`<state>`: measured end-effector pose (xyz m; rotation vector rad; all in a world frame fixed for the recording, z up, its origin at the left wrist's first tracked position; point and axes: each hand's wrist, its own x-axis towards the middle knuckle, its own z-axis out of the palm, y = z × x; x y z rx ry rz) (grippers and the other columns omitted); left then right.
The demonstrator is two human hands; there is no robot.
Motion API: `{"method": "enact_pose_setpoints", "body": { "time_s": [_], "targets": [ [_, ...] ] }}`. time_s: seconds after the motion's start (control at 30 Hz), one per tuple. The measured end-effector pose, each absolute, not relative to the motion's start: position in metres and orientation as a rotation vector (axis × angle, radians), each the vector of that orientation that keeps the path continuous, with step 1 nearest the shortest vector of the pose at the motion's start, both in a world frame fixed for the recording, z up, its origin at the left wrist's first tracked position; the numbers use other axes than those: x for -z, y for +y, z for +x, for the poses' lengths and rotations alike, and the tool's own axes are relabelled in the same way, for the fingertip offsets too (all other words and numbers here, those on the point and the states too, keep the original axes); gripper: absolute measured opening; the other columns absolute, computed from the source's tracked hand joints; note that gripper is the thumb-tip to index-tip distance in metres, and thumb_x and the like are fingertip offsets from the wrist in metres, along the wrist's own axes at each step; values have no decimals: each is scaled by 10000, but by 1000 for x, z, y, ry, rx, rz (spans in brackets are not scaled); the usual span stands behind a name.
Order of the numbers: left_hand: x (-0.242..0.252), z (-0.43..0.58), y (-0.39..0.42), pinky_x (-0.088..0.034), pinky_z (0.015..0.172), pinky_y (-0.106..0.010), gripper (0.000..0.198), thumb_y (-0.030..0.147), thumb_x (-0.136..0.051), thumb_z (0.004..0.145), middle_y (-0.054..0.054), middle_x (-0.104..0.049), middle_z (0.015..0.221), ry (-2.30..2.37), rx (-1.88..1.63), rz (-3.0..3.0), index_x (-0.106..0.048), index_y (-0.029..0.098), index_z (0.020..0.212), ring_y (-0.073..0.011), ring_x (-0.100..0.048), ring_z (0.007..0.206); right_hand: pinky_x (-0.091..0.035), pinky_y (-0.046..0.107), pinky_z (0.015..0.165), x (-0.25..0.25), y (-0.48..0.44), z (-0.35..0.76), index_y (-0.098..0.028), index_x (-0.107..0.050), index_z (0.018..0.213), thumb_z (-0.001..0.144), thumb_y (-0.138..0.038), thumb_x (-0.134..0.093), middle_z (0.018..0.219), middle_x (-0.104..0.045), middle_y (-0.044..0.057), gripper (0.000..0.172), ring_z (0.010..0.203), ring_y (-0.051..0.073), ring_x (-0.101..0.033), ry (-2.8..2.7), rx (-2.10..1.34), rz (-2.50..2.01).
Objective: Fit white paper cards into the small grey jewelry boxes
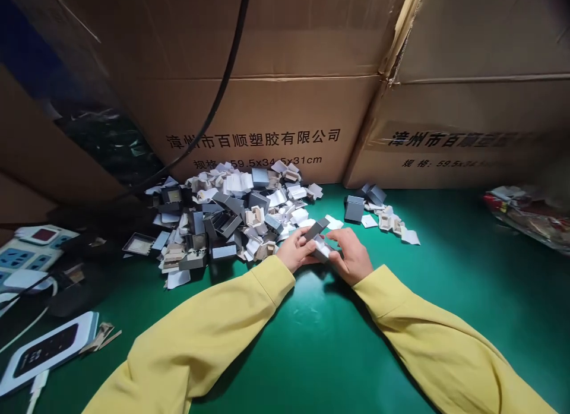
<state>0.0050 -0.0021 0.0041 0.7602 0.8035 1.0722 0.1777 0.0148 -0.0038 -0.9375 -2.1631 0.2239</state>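
Note:
A small grey hinged box (pixel 316 228) is held above the green table, its lid raised and a white lining showing inside. My left hand (pixel 294 250) grips it from the left, the thumb by the lid. From the right, my right hand (pixel 354 256) holds the box's lower part with the thumb against its side and the index finger bent over the opening. The fingers' undersides are hidden. Just left of my left hand lies a heap of grey boxes (pixel 227 215) mixed with white and tan insert pieces (pixel 238 182).
Beyond my right hand lie a few grey boxes (pixel 355 209) and white inserts (pixel 386 220). Large cartons (pixel 267 105) wall off the back, with a black cable (pixel 222 84) hanging in front. At left are a power strip (pixel 27 253) and a white device (pixel 48 348); a plastic bag (pixel 529 218) lies right.

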Motion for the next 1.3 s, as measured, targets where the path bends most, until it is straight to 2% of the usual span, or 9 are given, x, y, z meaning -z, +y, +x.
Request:
{"method": "enact_pose_setpoints", "body": {
  "time_s": [0.07,0.13,0.23,0.3,0.43,0.7,1.0,1.17,1.3],
  "targets": [
    [-6,2,0,-516,658,-289,607,350,-775,577,-54,-598,938,791,-1056,727,-504,189,1095,-164,-590,800,-436,399,837,2,14,178,-163,-512,1106,831,-613,-334,1041,-563,132,556,967,254,-494,-2221,-117,-787],
    [-8,1,2,-514,642,-268,606,344,-775,581,-60,-605,923,756,-1024,731,-522,175,1105,-160,-593,788,-425,411,879,1,14,178,-153,-463,1176,813,-536,-470,1103,-538,142,528,1015,259,-471,-2289,-91,-713],
    [-8,2,4,-511,623,-249,634,352,-789,556,-72,-611,925,722,-1003,749,-546,158,1109,-160,-593,787,-432,422,875,1,17,176,-171,-450,1176,775,-418,-583,1104,-527,133,489,1029,259,-464,-2294,-141,-722],
    [-6,2,6,-515,639,-256,655,346,-802,532,-77,-614,941,718,-1007,744,-555,157,1109,-161,-594,797,-437,437,863,2,17,176,-194,-459,1147,732,-434,-625,1101,-522,121,507,1021,265,-467,-2277,-197,-735],
    [-1,2,7,-525,690,-297,685,317,-815,513,-98,-613,993,703,-1009,744,-557,155,1126,-179,-599,826,-432,454,852,3,16,178,-200,-460,1118,672,-514,-656,1109,-516,121,580,1003,271,-464,-2274,-260,-752],
    [1,2,8,-522,708,-306,673,356,-781,559,-97,-626,1009,709,-965,826,-559,167,1165,-201,-604,856,-422,398,810,1,15,178,-191,-513,1032,627,-541,-687,1021,-556,95,564,926,242,-454,-2281,-343,-806],
    [-1,1,5,-519,698,-309,662,359,-760,594,-106,-620,1061,732,-919,887,-552,178,1196,-202,-608,845,-428,382,835,-5,7,173,-225,-559,1013,535,-435,-790,1116,-532,70,571,1033,244,-460,-2247,-631,-965],
    [-5,0,6,-507,681,-261,584,362,-746,619,-94,-608,1101,813,-975,826,-574,188,1149,-193,-597,880,-418,392,834,4,6,170,-221,-589,1065,624,-470,-728,1057,-580,82,525,988,242,-494,-2165,-430,-1011],
    [-5,0,7,-499,627,-239,547,384,-739,622,-92,-625,1048,847,-988,808,-584,163,1097,-159,-603,793,-410,391,835,9,2,167,-232,-587,1119,717,-473,-649,1025,-634,73,473,989,242,-508,-2157,-262,-1017]
  ]
}}
